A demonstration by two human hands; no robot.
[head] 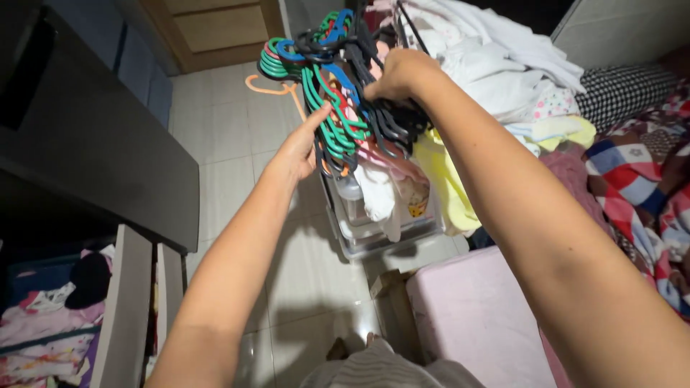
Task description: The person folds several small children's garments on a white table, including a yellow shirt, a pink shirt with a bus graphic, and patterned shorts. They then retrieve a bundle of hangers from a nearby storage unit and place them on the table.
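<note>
Our right hand (399, 75) is reached out and closed tight on a bunch of plastic hangers (334, 108), held up over a clear bin (381, 230). Our left hand (302, 147) is open, fingers touching the green ones. We cannot see the hooks well. Below is a pale tiled floor (230, 158), with a bed (640, 172) on the right.

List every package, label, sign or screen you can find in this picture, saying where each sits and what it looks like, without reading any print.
Cardboard box: on the tiled floor, beside the pink cushioned block; brown, open at the top.
Clear plastic storage bin: on the floor below the bunch of hangers; see-through, rectangular, holding cloth.
Small picture patch: on a pale garment hanging over that bin; yellow and white, too small to make out.
No signs or screens are in view.
</note>
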